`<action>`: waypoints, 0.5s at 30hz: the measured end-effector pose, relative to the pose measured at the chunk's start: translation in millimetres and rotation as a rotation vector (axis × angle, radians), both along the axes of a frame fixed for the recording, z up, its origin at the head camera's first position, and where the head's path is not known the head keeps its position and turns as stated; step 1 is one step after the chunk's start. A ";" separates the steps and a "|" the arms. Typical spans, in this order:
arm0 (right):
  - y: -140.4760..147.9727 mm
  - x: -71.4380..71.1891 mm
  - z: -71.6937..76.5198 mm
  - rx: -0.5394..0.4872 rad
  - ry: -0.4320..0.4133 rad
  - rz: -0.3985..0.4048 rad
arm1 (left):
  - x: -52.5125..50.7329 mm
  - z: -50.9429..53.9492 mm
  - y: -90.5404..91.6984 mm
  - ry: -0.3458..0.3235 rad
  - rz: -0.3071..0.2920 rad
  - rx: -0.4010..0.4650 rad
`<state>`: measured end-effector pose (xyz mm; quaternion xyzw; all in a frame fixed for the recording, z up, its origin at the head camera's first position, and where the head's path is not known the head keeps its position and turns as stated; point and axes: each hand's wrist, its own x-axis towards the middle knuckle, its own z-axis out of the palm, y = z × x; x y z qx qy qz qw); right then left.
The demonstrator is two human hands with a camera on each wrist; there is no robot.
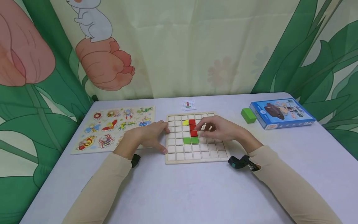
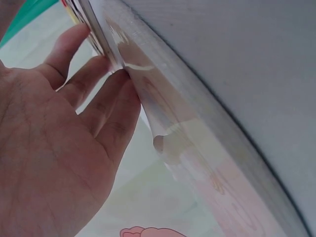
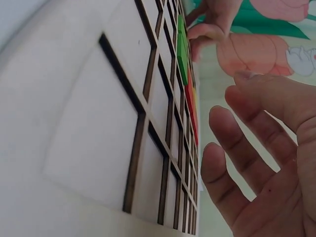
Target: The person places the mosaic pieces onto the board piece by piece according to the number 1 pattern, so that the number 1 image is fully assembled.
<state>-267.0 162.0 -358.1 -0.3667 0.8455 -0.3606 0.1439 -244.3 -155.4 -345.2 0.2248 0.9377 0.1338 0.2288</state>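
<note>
A pale wooden grid board point(image 1: 170, 158) lies flat on the table. On it are a yellow tile point(image 1: 185, 122), a column of three red tiles point(image 1: 193, 133) and two green tiles point(image 1: 191, 140) below them. My left hand point(image 1: 146, 136) touches the board's left edge, its fingers and thumb spread along it. Over the board, just right of the red tiles, hovers my right hand point(image 1: 221, 128) with loosely bent fingers. No piece shows between those fingers point(image 3: 224, 126) in the right wrist view. Behind the board lies a small grid card point(image 1: 188, 105) with a coloured pattern.
At left, a puzzle board point(image 1: 90, 126) with colourful insect pictures lies beneath part of my left arm and hand. A green block point(image 1: 248, 115) stands at right beside a blue box point(image 1: 282, 112). A printed curtain point(image 1: 179, 56) hangs behind the white table point(image 1: 179, 193).
</note>
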 end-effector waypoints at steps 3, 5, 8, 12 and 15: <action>2.8 -1.2 0.6 -0.003 0.013 -0.016 | 0.7 -0.5 -1.0 0.000 -0.004 0.007; 5.6 -2.2 0.8 -0.014 0.020 -0.025 | 0.6 -0.2 -0.8 0.001 -0.007 0.008; 8.5 -4.2 1.6 -0.031 0.034 -0.027 | 0.9 0.6 -1.1 0.004 -0.007 -0.002; 10.2 -7.6 4.7 -0.036 0.060 -0.036 | 2.1 1.8 -1.1 0.010 -0.010 -0.005; 10.6 -10.1 7.6 -0.032 0.078 -0.033 | 3.4 1.9 -2.1 0.008 -0.003 0.001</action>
